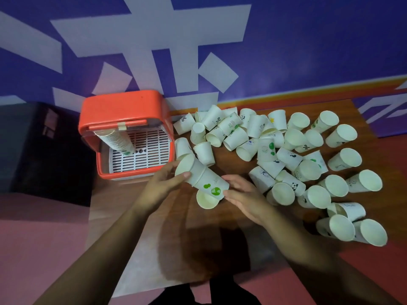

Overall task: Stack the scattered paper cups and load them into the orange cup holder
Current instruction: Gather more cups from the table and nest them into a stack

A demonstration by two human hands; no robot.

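The orange cup holder (pixel 123 111) stands at the table's back left, lid up, with a tall stack of nested cups (pixel 116 140) leaning inside on its white slatted tray. Just right of its front corner, both hands hold a short tilted stack of paper cups (pixel 201 177) with green print. My left hand (pixel 164 184) grips the stack's open end, and my right hand (pixel 241 194) holds its bottom end. Under the stack, one loose cup (pixel 207 200) lies on its side. Several scattered paper cups (pixel 286 155) cover the table to the right.
The wooden table (pixel 193 249) ends at a purple wall with white shapes behind the cups. A dark box (pixel 37 148) sits left of the holder. The table's right edge runs close behind the outermost cups (pixel 372 232); red floor lies beyond.
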